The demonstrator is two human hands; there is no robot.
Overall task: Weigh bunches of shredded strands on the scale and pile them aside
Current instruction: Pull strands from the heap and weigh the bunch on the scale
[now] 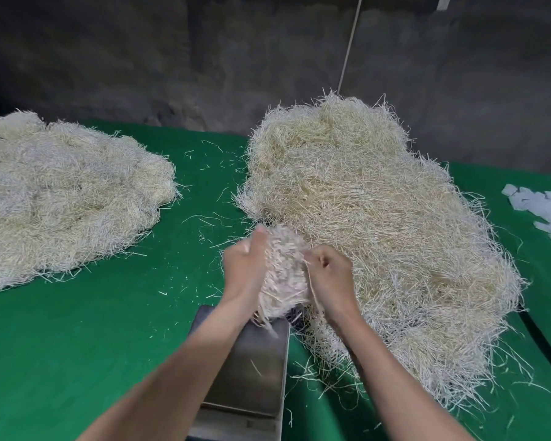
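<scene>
On the green cloth (pixel 77 345), the left hand (pixel 243 268) and right hand (pixel 331 273) clutch a bunch (pixel 285 265) above the scale (pixel 252 364); next, probably, it must be set squarely on it.

We see a bench (pixel 77 345) covered in green cloth, matt and felt-like. The scale (pixel 261 351) has a metal plate, brushed dull grey with a soft sheen. The left pile (pixel 67 198), the right pile (pixel 379 233) and the bunch (pixel 283 272) are thin, dry strands, pale straw to whitish, matt and wiry; we cannot tell whether they are paper or fibre. The slips (pixel 544 208) look like smooth white paper. The wall (pixel 204 58) is dark, rough and matt.
</scene>
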